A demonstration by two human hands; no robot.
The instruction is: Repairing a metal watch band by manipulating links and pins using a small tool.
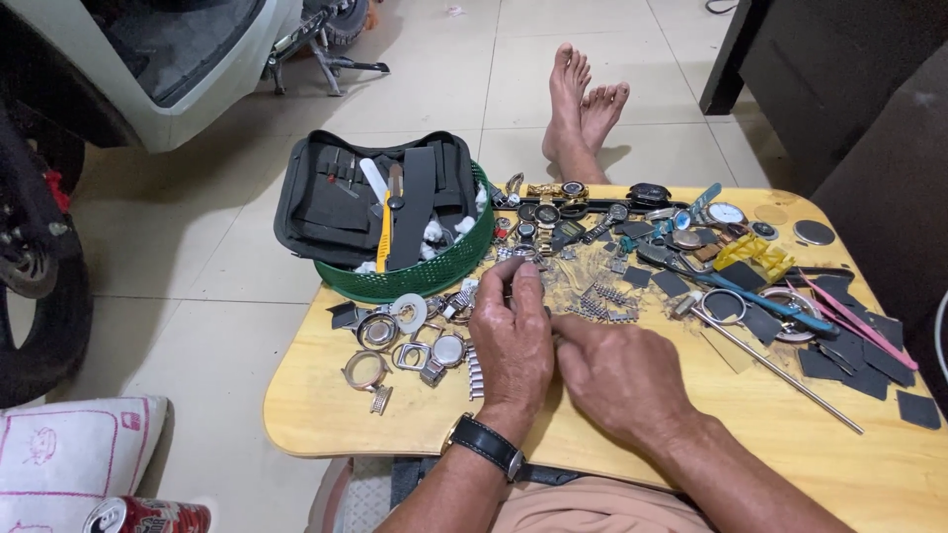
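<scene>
My left hand, with a black-strapped wristwatch on its wrist, is raised over the low wooden table; its fingertips pinch a small metal watch part. My right hand rests on the table just to the right, touching the left hand, fingers curled; whether it holds anything is hidden. Left of the hands lie several watch cases and bracelet pieces. Loose metal links are scattered just beyond the hands.
A green basket holds an open black tool pouch. Watches, a yellow holder, pink tweezers, a metal rod and dark squares cover the far and right table. Bare feet lie beyond; a scooter stands at left.
</scene>
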